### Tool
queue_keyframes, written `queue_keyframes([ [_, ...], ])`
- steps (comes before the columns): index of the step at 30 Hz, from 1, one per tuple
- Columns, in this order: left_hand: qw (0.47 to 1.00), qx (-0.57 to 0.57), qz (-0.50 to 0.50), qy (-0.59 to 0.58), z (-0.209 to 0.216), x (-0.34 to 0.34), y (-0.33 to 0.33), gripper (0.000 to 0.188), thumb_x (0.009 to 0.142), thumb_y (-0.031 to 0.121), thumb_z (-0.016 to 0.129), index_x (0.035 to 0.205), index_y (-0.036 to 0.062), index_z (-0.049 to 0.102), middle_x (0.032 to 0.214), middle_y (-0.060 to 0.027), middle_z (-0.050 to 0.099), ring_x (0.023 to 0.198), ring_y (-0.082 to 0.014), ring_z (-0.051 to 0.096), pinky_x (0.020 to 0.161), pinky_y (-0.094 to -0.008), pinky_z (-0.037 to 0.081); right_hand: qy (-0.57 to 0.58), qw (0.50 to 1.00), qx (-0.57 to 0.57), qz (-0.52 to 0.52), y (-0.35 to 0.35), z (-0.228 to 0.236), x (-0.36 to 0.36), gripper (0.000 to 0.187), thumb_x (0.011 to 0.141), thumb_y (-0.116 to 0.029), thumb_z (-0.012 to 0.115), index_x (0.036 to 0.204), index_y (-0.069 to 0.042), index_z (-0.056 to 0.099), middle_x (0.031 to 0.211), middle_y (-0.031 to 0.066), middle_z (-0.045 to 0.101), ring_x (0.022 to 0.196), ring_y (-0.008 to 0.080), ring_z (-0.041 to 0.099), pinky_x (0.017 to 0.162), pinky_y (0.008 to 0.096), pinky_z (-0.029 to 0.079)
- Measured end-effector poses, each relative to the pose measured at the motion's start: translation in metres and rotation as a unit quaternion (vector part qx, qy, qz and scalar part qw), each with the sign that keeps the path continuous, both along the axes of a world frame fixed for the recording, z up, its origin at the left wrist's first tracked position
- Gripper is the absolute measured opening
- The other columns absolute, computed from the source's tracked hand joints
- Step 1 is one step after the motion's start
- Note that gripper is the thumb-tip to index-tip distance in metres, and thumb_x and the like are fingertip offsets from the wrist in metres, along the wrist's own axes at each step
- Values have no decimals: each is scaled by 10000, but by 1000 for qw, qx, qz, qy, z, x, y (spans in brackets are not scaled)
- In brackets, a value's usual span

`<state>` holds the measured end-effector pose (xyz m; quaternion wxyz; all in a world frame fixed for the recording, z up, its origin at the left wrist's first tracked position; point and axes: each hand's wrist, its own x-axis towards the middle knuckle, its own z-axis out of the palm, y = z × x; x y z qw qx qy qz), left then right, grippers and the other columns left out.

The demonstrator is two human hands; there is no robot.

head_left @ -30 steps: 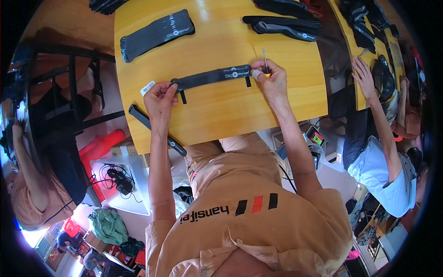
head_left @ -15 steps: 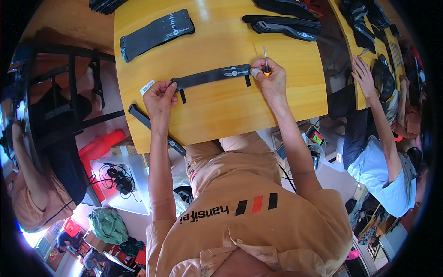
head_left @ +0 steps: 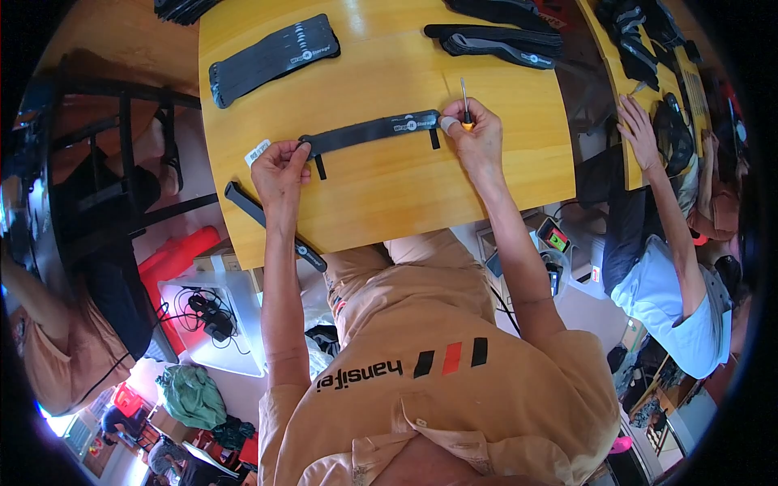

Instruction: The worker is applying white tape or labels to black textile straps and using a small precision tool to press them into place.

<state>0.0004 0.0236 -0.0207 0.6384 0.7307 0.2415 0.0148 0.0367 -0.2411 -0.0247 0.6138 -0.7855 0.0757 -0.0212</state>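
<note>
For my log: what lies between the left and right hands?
In the head view, a black strap stretches from the left hand toward the right hand.

Black cables (head_left: pixel 217 326) lie in a whitish bin (head_left: pixel 250 312) near green fabric (head_left: pixel 190 397)

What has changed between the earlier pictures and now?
A second white print along the long flat black strap's edge no longer shows; far left, a co-worker's bare forearm shifted left. Nothing was gripped or released: left hand and right hand stay at the strap's ends.
</note>
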Motion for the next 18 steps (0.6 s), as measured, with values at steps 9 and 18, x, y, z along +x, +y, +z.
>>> queue_keyframes([
  [9,1000,12,3,4,-2,0,0,123,760,89,666,811,-8,610,635,-18,567,463,-55,493,410,-169,396,-3,1000,-16,-11,1,-3,1,60,700,27,615,732,-2,574,597,4,525,558,73,474,534,217,401],
  [18,1000,19,4,7,-6,1,1,135,753,98,672,811,-10,615,633,-23,570,458,-58,496,409,-174,400,-30,999,-39,-14,3,-4,1,59,699,17,611,735,-7,571,590,19,536,554,79,489,534,228,410],
])
